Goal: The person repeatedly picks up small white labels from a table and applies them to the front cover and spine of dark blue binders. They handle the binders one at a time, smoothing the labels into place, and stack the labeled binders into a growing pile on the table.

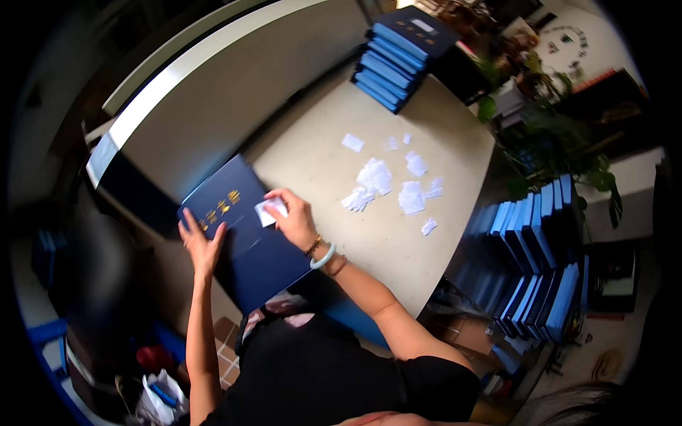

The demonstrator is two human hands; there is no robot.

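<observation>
Pinching small white paper slip [267, 211], right hand [295, 221] over right long edge of dark-blue rectangular hardcover folder [259, 270]; left hand [204, 247] spread left.

A binder [266, 266] lay at the table's [305, 160] near left, the left hand [202, 247] on its left part, a paper slip [271, 211] in the grip of the right hand [295, 220] at its right side. Loose slips [374, 176] lay on the table's middle, right of the binder; a binder stack [391, 65] stood far right. Rows of binders [536, 227] stood right of the table.
</observation>
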